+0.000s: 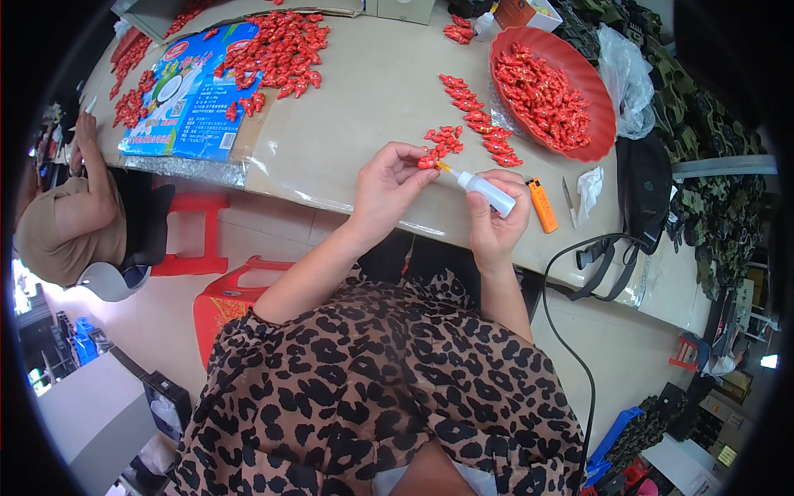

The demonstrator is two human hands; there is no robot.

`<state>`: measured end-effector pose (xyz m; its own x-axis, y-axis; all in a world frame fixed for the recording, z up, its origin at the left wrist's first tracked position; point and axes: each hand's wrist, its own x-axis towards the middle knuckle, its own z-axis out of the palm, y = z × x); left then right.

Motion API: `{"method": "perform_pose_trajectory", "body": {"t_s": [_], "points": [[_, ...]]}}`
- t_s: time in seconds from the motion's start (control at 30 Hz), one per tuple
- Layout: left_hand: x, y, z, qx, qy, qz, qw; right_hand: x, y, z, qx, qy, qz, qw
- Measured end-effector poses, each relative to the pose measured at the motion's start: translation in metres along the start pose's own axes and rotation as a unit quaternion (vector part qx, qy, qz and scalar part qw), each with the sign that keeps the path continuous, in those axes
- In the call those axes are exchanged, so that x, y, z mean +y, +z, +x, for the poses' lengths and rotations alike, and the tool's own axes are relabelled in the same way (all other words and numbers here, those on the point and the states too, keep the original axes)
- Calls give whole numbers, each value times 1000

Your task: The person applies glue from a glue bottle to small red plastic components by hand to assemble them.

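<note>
Between the fingertips of my left hand (385, 188) is a small glossy red figurine (426, 163). My right hand (501, 221) grips a white squeeze bottle (490, 195) with a thin amber nozzle. The nozzle's tip is at the figurine, touching it or nearly so. Just beyond my left fingers lies a loose cluster of red figurines (447, 140). Farther right, several more form a slanting row (477, 118) beside a big red scalloped bowl (604, 103), which is heaped with the same kind of figurine.
Right of my right hand lie an orange flat object (542, 205), a slim blade (570, 202) and a white tissue (589, 192). A black strapped bag (643, 194) rests beyond. Figurines are heaped on blue printed cardboard (192, 107). A co-worker (70, 211) sits at left; red stools stand below.
</note>
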<state>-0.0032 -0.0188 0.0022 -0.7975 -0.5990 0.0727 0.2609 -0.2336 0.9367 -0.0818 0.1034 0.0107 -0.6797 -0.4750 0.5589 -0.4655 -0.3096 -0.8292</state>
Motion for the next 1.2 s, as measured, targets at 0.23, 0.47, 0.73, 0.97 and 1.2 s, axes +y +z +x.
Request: {"method": "perform_pose_trajectory", "body": {"t_s": [0.23, 0.47, 0.73, 0.97, 1.2], "points": [[1, 1, 1, 9, 2, -15, 1000, 2, 0, 0, 8, 11, -3, 1000], [0, 2, 0, 16, 6, -14, 1000, 0, 0, -1, 14, 19, -2, 1000], [1, 2, 0, 14, 2, -16, 1000, 0, 0, -1, 18, 11, -3, 1000], [10, -9, 6, -63, -39, -34, 997, -1, -4, 12, 93, 189, 306, 929], [9, -21, 12, -100, -82, -169, 977, -10, -3, 22, 64, 219, 333, 915]]}}
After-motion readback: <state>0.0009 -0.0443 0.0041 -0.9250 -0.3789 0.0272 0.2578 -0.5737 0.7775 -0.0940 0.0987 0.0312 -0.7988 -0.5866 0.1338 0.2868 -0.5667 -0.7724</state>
